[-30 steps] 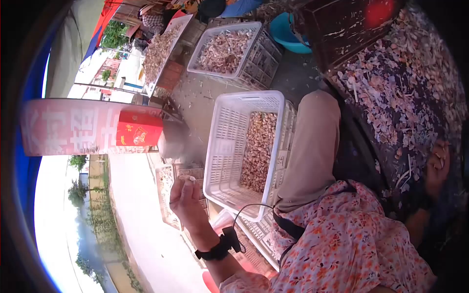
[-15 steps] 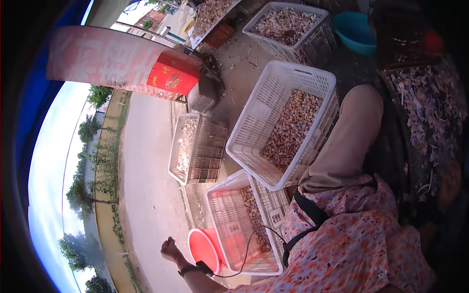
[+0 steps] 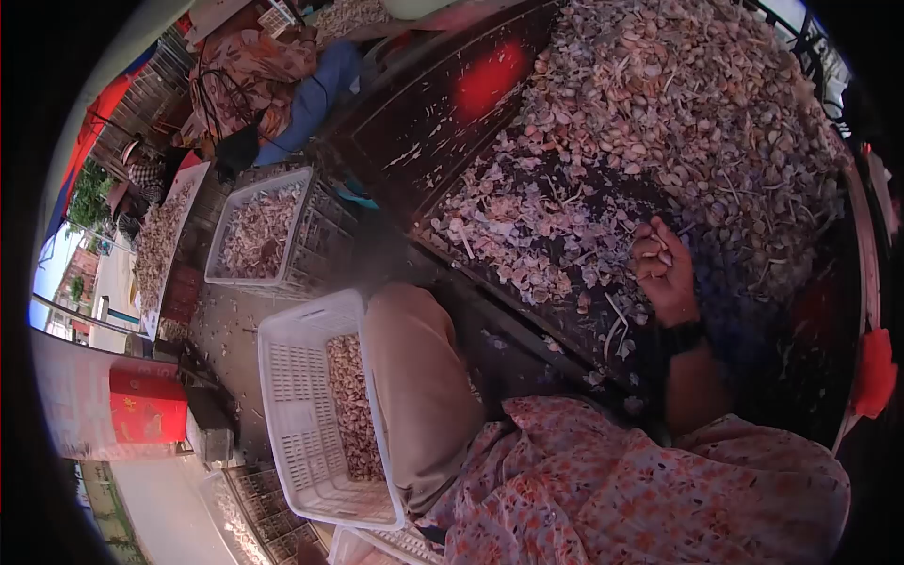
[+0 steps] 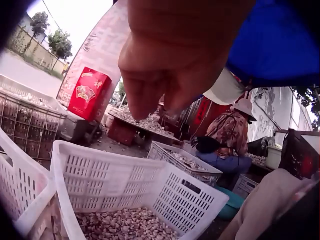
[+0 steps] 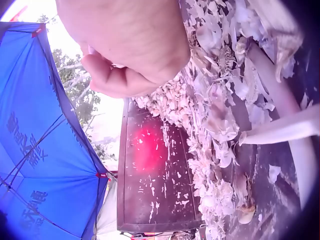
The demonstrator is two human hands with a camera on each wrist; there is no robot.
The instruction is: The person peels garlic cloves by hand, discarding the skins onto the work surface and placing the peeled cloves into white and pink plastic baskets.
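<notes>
My right hand (image 3: 667,282) has its fingers curled round pale garlic cloves (image 3: 663,243), low over a dark surface strewn with peel. In the right wrist view the same hand (image 5: 135,45) fills the top, a sliver of something pale between its fingers. Papery garlic skins (image 3: 527,235) lie beside it, and a large heap of garlic cloves (image 3: 678,113) rises beyond. The left hand (image 4: 170,60) shows from its back in the left wrist view, fingers bent downward above a white crate (image 4: 120,172); I cannot tell what it holds, as its palm side is hidden.
The white crate beside my knee contains garlic cloves (image 3: 353,405). Another crate (image 3: 259,231), filled with garlic, stands farther off. A dark brown panel (image 3: 433,113) borders the heap. A seated person (image 4: 227,132) works behind the crates. A red box (image 4: 89,94) stands by a banner.
The head view has swung from the roadside toward the garlic heap. My left hand, earlier pinching a whitish piece, then out over a red bucket, has left the middle of that view; the right hand shows clearly now.
</notes>
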